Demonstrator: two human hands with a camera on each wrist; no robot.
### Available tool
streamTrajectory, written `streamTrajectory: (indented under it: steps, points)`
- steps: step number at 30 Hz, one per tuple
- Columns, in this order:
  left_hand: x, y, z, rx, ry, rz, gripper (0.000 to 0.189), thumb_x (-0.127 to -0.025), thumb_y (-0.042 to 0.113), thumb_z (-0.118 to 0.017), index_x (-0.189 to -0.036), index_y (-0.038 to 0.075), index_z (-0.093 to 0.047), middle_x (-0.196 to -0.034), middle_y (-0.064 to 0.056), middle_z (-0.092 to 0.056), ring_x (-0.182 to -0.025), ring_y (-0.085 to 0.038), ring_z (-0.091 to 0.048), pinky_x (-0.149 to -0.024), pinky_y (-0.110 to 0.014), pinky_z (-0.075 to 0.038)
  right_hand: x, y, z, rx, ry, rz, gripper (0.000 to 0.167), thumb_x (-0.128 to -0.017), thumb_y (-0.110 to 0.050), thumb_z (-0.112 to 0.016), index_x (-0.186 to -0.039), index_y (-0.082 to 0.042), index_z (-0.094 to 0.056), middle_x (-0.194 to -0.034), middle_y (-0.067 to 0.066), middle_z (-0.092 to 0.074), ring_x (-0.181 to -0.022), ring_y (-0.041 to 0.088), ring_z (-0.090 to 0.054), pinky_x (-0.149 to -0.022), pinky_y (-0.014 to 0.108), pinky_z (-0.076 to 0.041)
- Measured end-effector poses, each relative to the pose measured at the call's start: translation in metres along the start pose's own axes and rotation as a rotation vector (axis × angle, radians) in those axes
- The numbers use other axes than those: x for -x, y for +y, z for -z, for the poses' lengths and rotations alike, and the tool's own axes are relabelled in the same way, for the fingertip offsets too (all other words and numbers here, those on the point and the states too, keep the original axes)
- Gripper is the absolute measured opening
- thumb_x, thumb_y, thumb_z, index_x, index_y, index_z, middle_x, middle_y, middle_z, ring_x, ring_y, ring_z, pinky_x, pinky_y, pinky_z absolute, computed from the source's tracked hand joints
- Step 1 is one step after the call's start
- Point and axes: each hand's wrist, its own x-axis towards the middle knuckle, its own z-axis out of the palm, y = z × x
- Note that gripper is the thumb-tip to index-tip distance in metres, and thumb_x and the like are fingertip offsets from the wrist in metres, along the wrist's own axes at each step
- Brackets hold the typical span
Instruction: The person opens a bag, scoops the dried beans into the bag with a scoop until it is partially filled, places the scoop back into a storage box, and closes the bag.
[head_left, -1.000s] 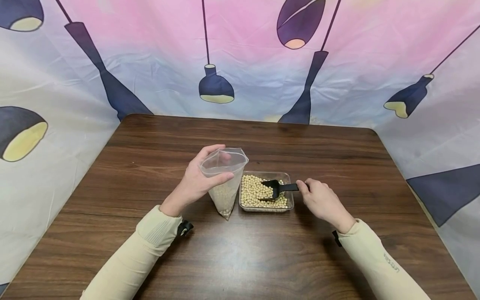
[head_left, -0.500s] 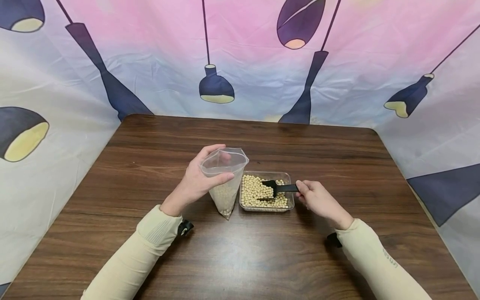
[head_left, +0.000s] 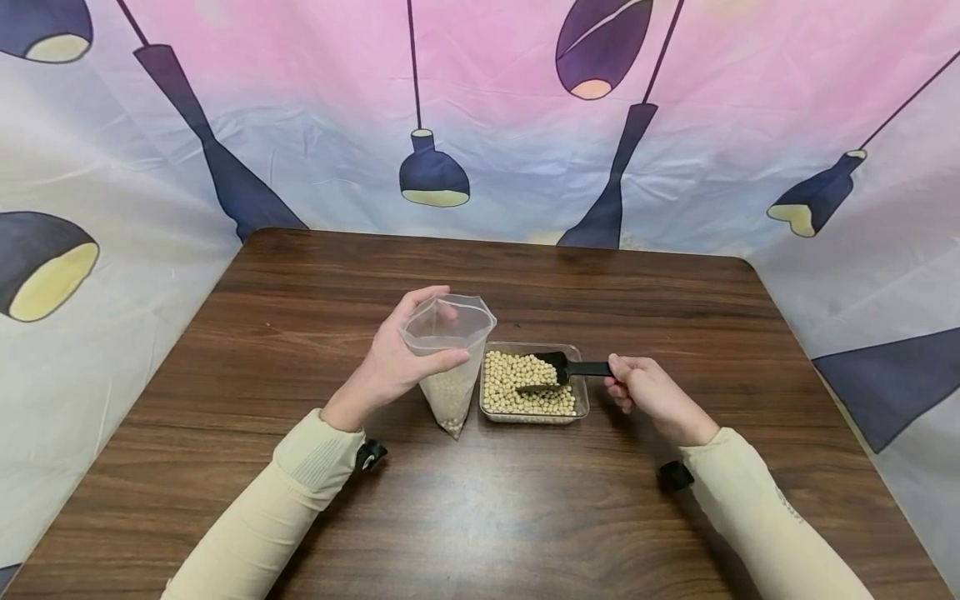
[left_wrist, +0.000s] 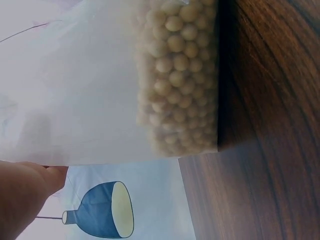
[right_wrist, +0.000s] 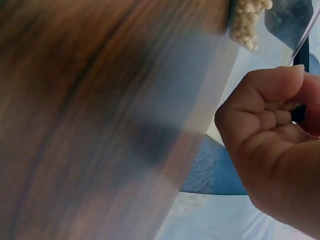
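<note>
In the head view my left hand (head_left: 390, 354) holds a clear zip bag (head_left: 457, 371) upright, thumb and fingers spread round its gaping mouth. Soybeans (left_wrist: 180, 75) fill the lower part of the bag in the left wrist view. Right beside it stands a clear plastic tub (head_left: 583, 407) of soybeans (head_left: 510, 379). A black scoop (head_left: 588, 368) lies with its blade among these beans, several of them on it. My right hand (head_left: 660, 400) pinches the end of the scoop's handle, the other fingers curled, as the right wrist view (right_wrist: 272, 125) shows too.
Everything stands on a dark wood-grain table (head_left: 480, 517). A cloth backdrop (head_left: 330, 167) printed with lamps hangs behind the table and at both sides. Black wrist straps (head_left: 370, 455) show at both cuffs.
The scoop has shifted slightly right and up in the tub, and the right hand has moved right with it. The left hand and the bag stay nearly still.
</note>
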Motion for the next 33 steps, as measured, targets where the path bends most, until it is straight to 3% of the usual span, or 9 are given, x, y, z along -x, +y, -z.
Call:
streamTrajectory:
  steps: [6, 13, 25, 33]
  points:
    - [0.0, -0.001, 0.001, -0.013, -0.002, -0.004, 0.08, -0.072, -0.001, -0.083, -0.14, 0.015, -0.043, -0.115, -0.011, -0.055, -0.11, -0.023, -0.055, -0.088, -0.033, -0.049, 0.002, 0.001, 0.006, 0.002, -0.022, -0.032, 0.038, -0.108, -0.024, -0.029, -0.085, 0.0, -0.047, -0.066, 0.003, -0.042, -0.058, 0.015, -0.04, -0.058, 0.029, -0.039]
    - [-0.001, -0.004, 0.001, -0.03, -0.007, 0.011, 0.09, -0.067, 0.001, -0.088, -0.142, 0.014, -0.04, -0.116, -0.01, -0.052, -0.11, -0.024, -0.053, -0.087, -0.031, -0.049, 0.004, 0.0, 0.014, -0.082, -0.037, -0.053, 0.038, -0.108, -0.032, -0.029, -0.091, -0.002, -0.045, -0.072, 0.002, -0.041, -0.061, 0.013, -0.041, -0.063, 0.029, -0.041]
    - [-0.002, -0.002, 0.001, -0.048, -0.013, 0.018, 0.097, -0.062, 0.0, -0.09, -0.143, 0.014, -0.038, -0.119, -0.011, -0.051, -0.109, -0.023, -0.052, -0.088, -0.039, -0.049, 0.012, -0.009, 0.031, -0.23, -0.074, 0.009, 0.044, -0.103, -0.045, -0.031, -0.094, -0.004, -0.042, -0.071, -0.001, -0.039, -0.061, 0.011, -0.04, -0.065, 0.028, -0.038]
    - [-0.002, -0.003, 0.001, -0.041, -0.03, 0.036, 0.097, -0.063, 0.0, -0.089, -0.144, 0.015, -0.037, -0.121, -0.012, -0.052, -0.112, -0.024, -0.052, -0.089, -0.039, -0.049, 0.018, -0.033, 0.031, -0.303, -0.055, 0.062, 0.043, -0.102, -0.045, -0.039, -0.092, -0.004, -0.045, -0.071, -0.002, -0.041, -0.061, 0.012, -0.04, -0.064, 0.026, -0.039]
